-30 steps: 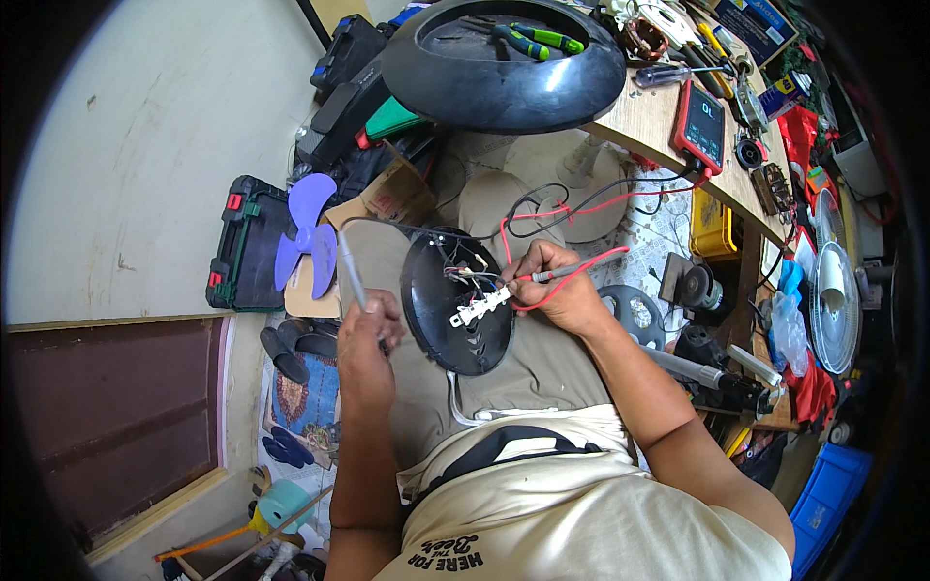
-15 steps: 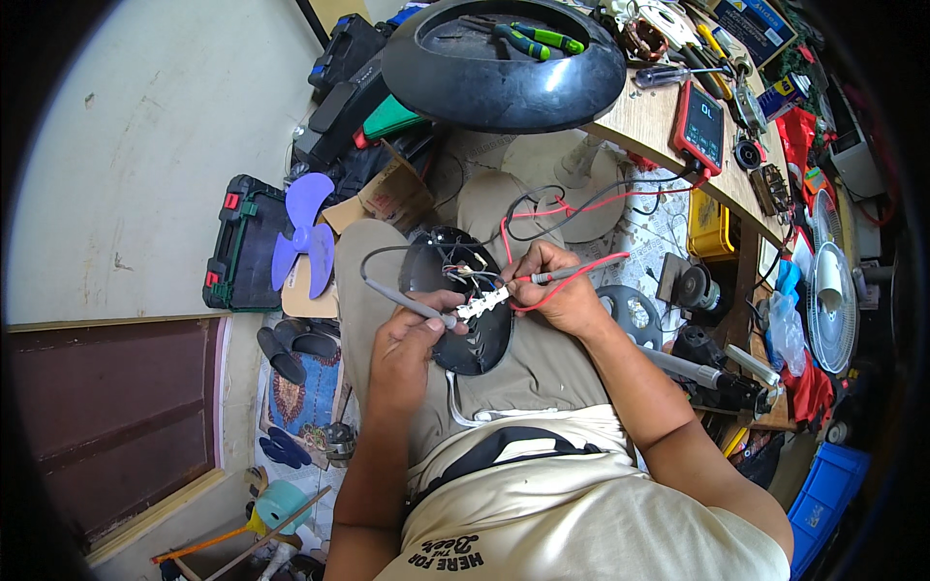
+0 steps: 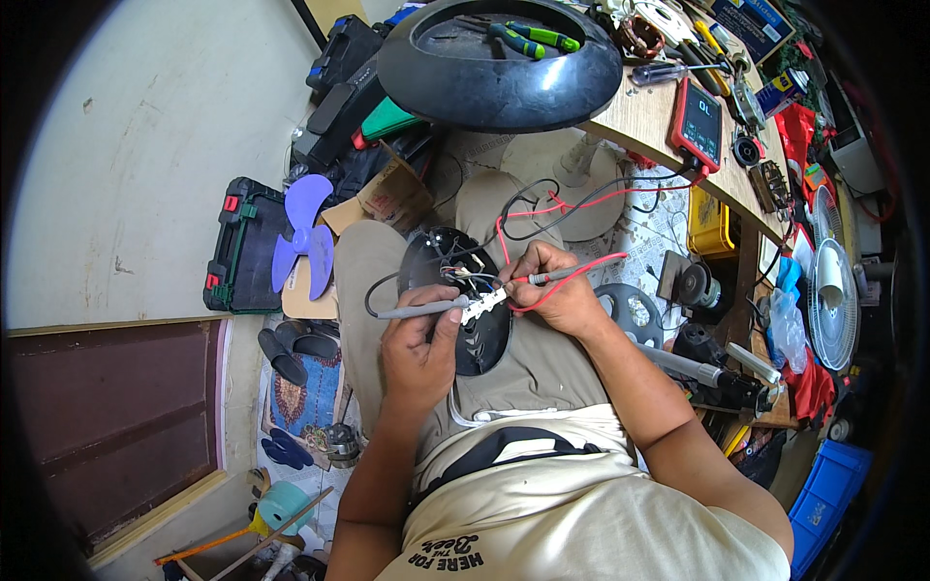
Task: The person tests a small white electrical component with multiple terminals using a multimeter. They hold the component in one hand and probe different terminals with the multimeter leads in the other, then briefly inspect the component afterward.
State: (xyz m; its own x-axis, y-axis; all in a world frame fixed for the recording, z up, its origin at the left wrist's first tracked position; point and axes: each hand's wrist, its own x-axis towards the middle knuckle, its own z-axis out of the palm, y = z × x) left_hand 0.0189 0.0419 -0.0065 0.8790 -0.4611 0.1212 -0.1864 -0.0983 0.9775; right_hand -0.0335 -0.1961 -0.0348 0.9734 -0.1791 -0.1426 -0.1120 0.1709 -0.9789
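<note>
Left hand [image 3: 421, 353] moved inward — fingers [image 3: 447, 331] pinching grey probe [image 3: 412, 311]; right hand [image 3: 560, 295] pinching red probe [image 3: 539, 279] — cluttered bench [image 3: 641, 121] beyond.

A purple fan blade [image 3: 303, 240] is beside a dark tool case [image 3: 242, 257] with red latches. Below them, dark slippers [image 3: 283, 358] lie near a blue patterned mat [image 3: 308, 395]. Green-handled pliers [image 3: 542, 37] rest within a black oval shell [image 3: 499, 99]. A screwdriver [image 3: 659, 74] lies on the wooden desk [image 3: 632, 121], and at the right side there are a round fan grille [image 3: 835, 329] and a blue crate [image 3: 830, 492].
</note>
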